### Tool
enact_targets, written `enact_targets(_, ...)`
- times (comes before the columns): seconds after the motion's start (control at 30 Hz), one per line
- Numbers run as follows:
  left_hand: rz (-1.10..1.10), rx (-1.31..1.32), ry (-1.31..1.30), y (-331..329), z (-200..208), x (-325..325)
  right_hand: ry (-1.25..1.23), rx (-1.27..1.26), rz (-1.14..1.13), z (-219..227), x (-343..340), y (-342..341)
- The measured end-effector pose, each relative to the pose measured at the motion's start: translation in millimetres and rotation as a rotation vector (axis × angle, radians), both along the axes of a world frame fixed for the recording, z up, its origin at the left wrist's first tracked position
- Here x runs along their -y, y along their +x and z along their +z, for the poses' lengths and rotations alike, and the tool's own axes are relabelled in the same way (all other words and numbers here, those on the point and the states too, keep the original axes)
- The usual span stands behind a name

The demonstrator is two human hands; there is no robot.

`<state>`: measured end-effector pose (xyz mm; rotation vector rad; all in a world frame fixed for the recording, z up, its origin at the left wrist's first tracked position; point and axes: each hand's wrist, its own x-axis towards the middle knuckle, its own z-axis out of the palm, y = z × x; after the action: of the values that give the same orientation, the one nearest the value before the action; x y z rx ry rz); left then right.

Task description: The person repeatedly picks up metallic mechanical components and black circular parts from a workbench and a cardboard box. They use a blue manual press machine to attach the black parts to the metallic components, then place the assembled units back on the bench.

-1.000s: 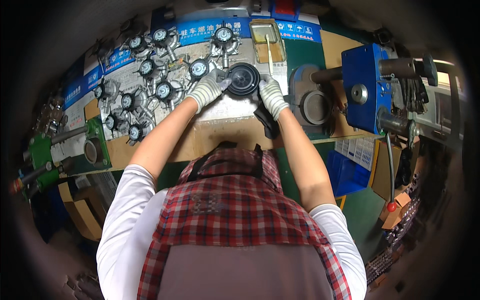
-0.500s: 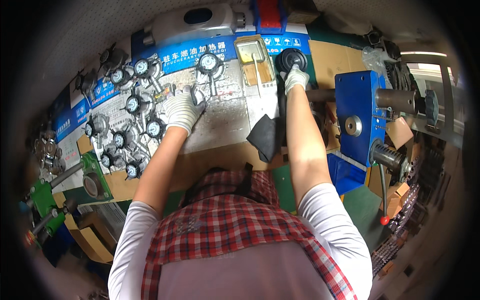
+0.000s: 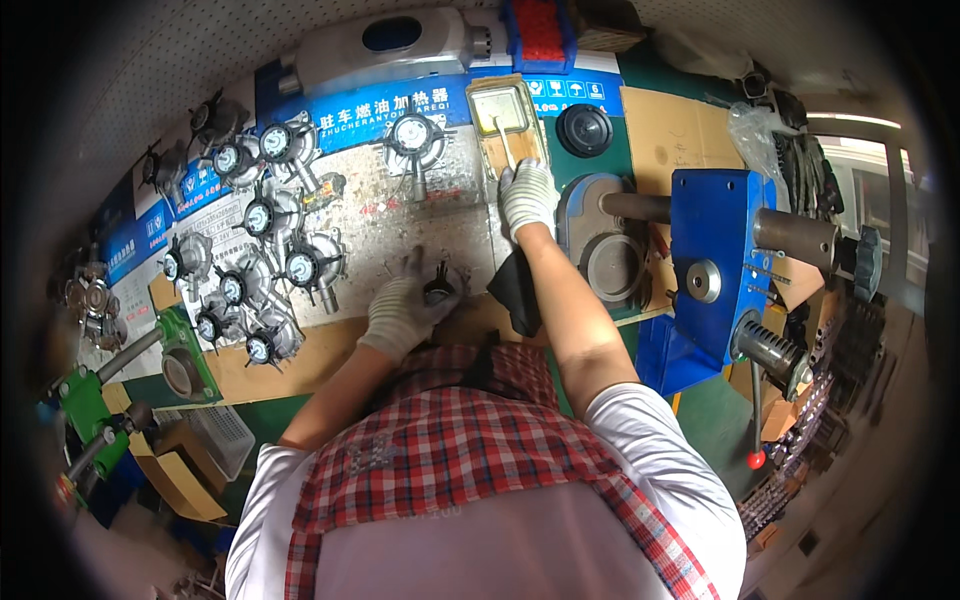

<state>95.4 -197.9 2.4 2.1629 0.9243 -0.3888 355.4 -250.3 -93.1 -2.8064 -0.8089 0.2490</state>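
Observation:
My gloved left hand (image 3: pixel 398 312) is closed around a small metal part with a dark centre (image 3: pixel 440 287), at the near edge of the work surface. Its fingers partly cover the part. My gloved right hand (image 3: pixel 528 197) has its fingers closed at the lower end of a light-handled brush (image 3: pixel 504 143). The brush leans in a shallow tray of yellowish paste (image 3: pixel 484 122); its tip is hard to make out. Beyond the left hand stands a single metal housing with a round dial-like top (image 3: pixel 414 135). Several similar metal housings (image 3: pixel 258 216) crowd the left side.
A black round cap (image 3: pixel 584 130) lies right of the tray. Dark cloth (image 3: pixel 515 292) rests under my right forearm. To the right stands a blue press (image 3: pixel 722 270) with a round plate (image 3: pixel 612 266). A green clamp fixture (image 3: pixel 186 352) is at left, a large metal casing (image 3: pixel 385 50) behind.
My left hand has come toward me and right with the metal part. My right hand has left the black round cap and moved left and nearer, onto the brush handle.

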Motion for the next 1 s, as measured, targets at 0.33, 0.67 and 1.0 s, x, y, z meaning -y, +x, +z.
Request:
enact_targets(0.33,-0.168,0.414,0.37,-38,-86,19,0.854,-1.179,-0.37,71,30,-14)
enact_targets(0.67,0.326,0.522,-0.975,28,10,-1,0.488,-0.241,0.392,187,91,-47)
enact_targets(1.0,0.083,0.315,-0.746,11,58,-22,0.013,0.148,0.93,219,84,-62)
